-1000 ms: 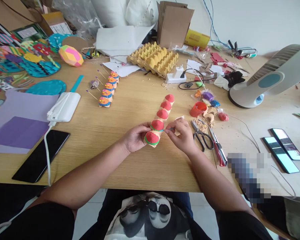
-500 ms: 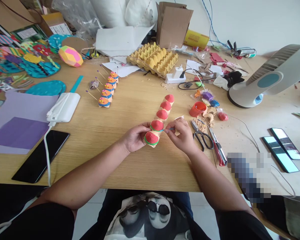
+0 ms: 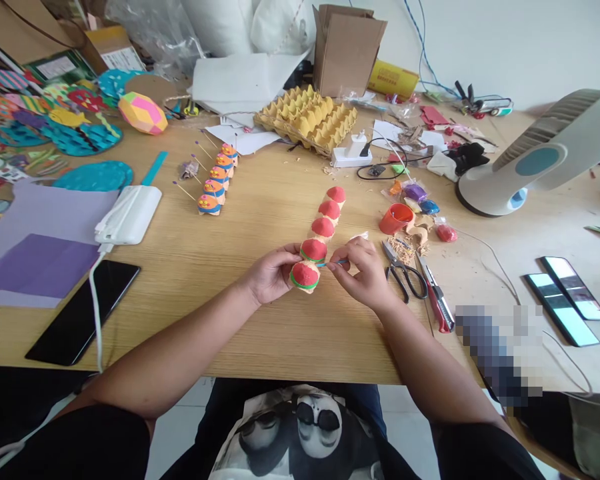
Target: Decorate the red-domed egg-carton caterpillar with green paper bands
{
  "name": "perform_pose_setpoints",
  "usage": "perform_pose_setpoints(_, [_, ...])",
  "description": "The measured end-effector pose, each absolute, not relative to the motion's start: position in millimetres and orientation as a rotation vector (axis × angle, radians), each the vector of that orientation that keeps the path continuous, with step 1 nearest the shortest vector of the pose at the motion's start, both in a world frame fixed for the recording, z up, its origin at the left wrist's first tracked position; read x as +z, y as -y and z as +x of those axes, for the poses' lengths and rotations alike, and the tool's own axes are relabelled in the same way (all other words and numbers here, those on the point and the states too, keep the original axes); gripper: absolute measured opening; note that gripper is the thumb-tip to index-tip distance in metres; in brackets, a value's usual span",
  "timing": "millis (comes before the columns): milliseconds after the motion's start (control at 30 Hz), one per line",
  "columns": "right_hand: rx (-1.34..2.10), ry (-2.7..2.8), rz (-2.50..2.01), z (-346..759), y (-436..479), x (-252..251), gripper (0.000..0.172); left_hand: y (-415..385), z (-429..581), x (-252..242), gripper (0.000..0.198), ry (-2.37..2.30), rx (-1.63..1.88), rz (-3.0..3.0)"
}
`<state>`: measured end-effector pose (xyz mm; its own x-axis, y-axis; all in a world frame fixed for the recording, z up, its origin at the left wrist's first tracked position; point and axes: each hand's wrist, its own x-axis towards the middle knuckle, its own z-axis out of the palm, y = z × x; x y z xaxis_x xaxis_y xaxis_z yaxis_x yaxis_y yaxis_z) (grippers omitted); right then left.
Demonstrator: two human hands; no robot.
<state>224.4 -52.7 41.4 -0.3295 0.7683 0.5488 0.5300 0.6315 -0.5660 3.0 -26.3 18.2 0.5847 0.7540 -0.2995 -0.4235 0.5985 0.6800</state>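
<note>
A strip of egg-carton bumps painted red lies on the wooden table, running away from me. My left hand grips its near end, fingers curled round the first bump. My right hand pinches a thin blue-green strand against the strip's right side, by the second bump. Green bands ring the two nearest bumps.
Scissors and a red craft knife lie just right of my right hand. An orange cup, clay packets, a white fan, two phones, a yellow egg tray, a small orange-blue caterpillar, a power bank and a black phone surround me.
The red strip has shifted slightly to the left and my right hand has moved a little with it. Both hands keep their grip.
</note>
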Motion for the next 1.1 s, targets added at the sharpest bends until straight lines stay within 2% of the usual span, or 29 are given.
perform_pose_setpoints(200, [0.274,1.975,-1.132,218.3,56.7,38.1,0.011,28.6,5.4,22.1,0.017,-0.661,0.757,0.644])
perform_pose_setpoints(500, [0.214,1.978,-1.152,216.6,60.5,39.6,0.012,30.5,7.9,21.8,0.024,-0.620,0.759,0.591])
perform_pose_setpoints(1100, [0.153,2.002,-1.147,217.8,60.1,36.7,0.010,31.9,11.3,17.5,0.024,-0.662,0.817,0.598])
